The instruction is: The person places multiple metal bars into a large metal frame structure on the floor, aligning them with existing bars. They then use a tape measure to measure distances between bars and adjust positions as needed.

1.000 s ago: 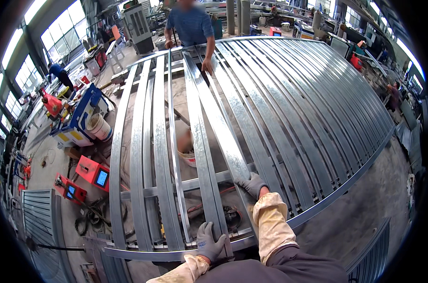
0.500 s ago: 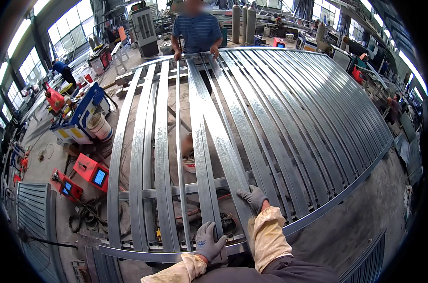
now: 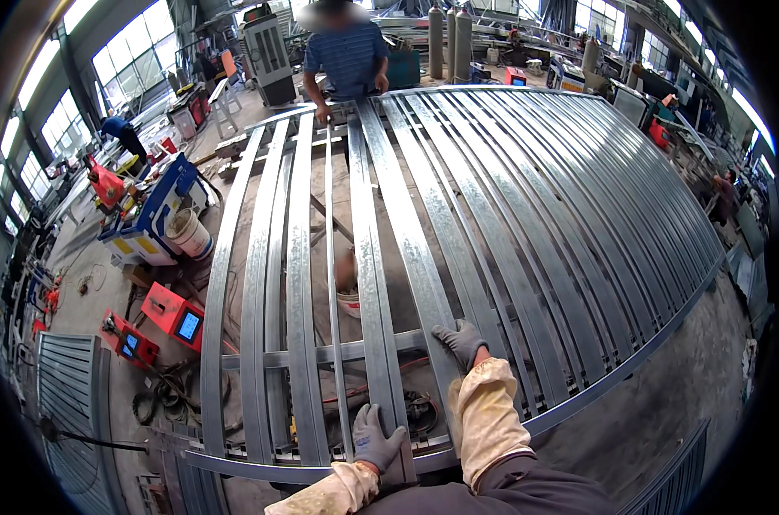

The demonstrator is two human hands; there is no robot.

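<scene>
Several galvanized metal slats lie lengthwise over a large metal frame (image 3: 260, 470). My left hand (image 3: 376, 439), in a grey glove, straddles the near end of one slat (image 3: 374, 318), fingers at its left edge and thumb at its right. Farther forward, my gloved right hand (image 3: 462, 343) grips the neighbouring slat (image 3: 415, 249) from its right edge, fingertips over its top. These two slats nearly meet at the far end and spread apart toward me. A thin bar (image 3: 332, 283) runs just left of my left hand's slat.
A co-worker (image 3: 346, 60) stands at the far edge, one hand (image 3: 322, 114) by the thin bar's end. Red machines with screens (image 3: 173, 316), a white bucket (image 3: 188, 233) and black cables (image 3: 166, 395) are at the left. Closely spaced slats (image 3: 595, 206) fill the frame's right side.
The far end of my right hand's slat has shifted right and no longer crosses the slat under my left hand. The co-worker's other hand has lifted off the slats. My hands keep their holds.
</scene>
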